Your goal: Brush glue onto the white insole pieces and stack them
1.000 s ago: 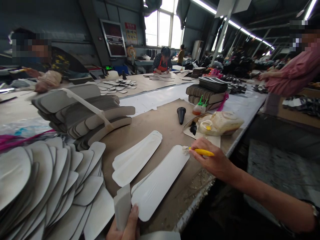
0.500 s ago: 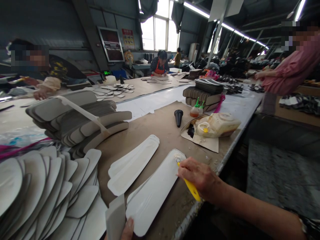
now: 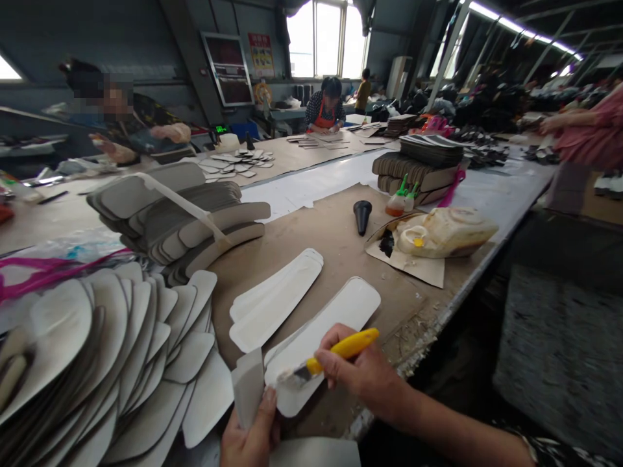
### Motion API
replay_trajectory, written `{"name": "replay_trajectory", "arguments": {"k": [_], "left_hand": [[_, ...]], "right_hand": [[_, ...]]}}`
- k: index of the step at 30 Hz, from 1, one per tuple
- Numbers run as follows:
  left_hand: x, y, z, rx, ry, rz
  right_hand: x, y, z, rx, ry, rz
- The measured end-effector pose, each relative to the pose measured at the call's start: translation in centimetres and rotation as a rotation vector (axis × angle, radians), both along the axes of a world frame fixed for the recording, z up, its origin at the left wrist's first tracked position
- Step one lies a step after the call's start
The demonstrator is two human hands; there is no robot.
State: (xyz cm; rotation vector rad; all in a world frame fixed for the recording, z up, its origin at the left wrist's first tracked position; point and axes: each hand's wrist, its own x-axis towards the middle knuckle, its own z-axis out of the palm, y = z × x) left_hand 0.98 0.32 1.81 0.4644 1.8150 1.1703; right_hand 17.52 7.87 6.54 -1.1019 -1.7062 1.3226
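My right hand (image 3: 357,376) is closed around the yellow handle of a brush (image 3: 348,347). The brush's bristles touch the near end of a long, white insole-shaped piece (image 3: 335,324), which lies on another like it. My left hand (image 3: 253,431) grips a few pale grey pieces (image 3: 248,383) standing on edge, its thumb beside the near end of the white piece. Beyond lies a small fanned stack of white insole-shaped pieces (image 3: 277,301). A large heap of similar pieces (image 3: 141,350) spreads to the left of my left hand.
A strapped bundle of insole-shaped pieces (image 3: 189,207) stands behind the heap. A stained plastic jug (image 3: 448,230) lies on cardboard at right, near a black cone (image 3: 361,217) and small green-tipped bottles (image 3: 399,198). The table edge (image 3: 438,318) runs along the right. Other people work around the table.
My right hand has drawn the brush from the white piece's far end to its near end, its handle now tilting up right. More of my left hand shows. The view has shifted right.
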Motion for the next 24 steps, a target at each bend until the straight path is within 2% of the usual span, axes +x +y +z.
{"name": "replay_trajectory", "arguments": {"k": [1,4,6,8,10,11,13,16,18,20,24], "left_hand": [[0.0,0.0,0.0,0.013,0.006,-0.008],[0.1,0.0,0.0,0.048,-0.004,-0.022],[0.1,0.1,0.1,0.044,-0.013,-0.032],[0.2,0.1,0.3,0.04,-0.019,-0.029],[0.3,0.0,0.6,0.058,-0.017,-0.014],[0.4,0.0,0.6,0.066,-0.01,-0.006],[0.4,-0.1,0.5,0.068,0.007,-0.01],[0.3,-0.2,0.1,0.049,0.016,-0.018],[0.1,0.0,-0.3,0.044,0.016,0.003],[-0.1,0.1,-0.6,0.037,0.015,0.022],[-0.3,0.0,-0.8,0.014,-0.011,0.031]], "right_hand": [[0.5,0.6,-0.1,-0.026,-0.036,-0.025],[1.8,1.7,0.4,0.125,-0.166,-0.144],[1.7,1.4,1.1,0.158,-0.167,-0.145],[0.8,0.7,1.4,0.053,-0.102,-0.074],[-0.2,0.3,1.2,-0.076,-0.045,0.01],[-0.4,0.3,0.9,-0.092,-0.043,0.029],[0.0,1.1,0.1,0.029,-0.104,0.0],[2.6,3.2,-0.5,0.399,-0.283,-0.137],[4.7,4.4,-0.2,0.577,-0.39,-0.194],[6.4,4.9,0.5,0.675,-0.464,-0.226],[8.4,5.1,2.2,0.77,-0.515,-0.267]]}}
